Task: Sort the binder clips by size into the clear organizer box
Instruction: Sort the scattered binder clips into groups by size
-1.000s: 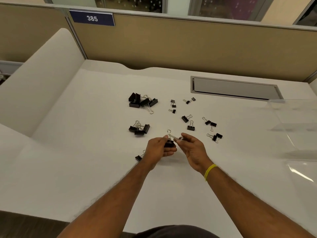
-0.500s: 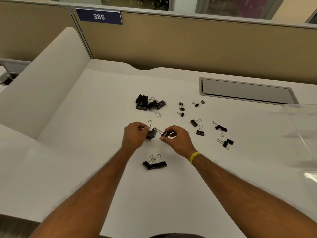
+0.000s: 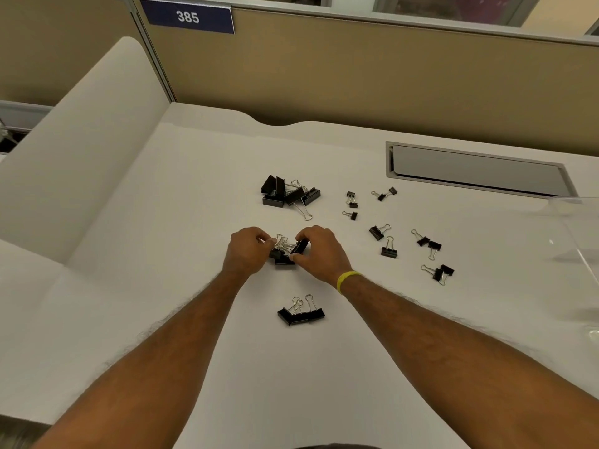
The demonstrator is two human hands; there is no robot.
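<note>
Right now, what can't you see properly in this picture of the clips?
- Head view: the clips between the left hand and right hand are partly covered by fingers, so their number is unclear.
- The clear organizer box is cut off by the right edge; its compartments don't show.
- The large clip pile overlaps itself, hiding some clips.
- The smallest clips are too tiny for detail.

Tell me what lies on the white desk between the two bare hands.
In the head view, a small cluster of black binder clips with silver wire handles lies between the left hand and the right hand; both hands' fingers touch it.
</note>
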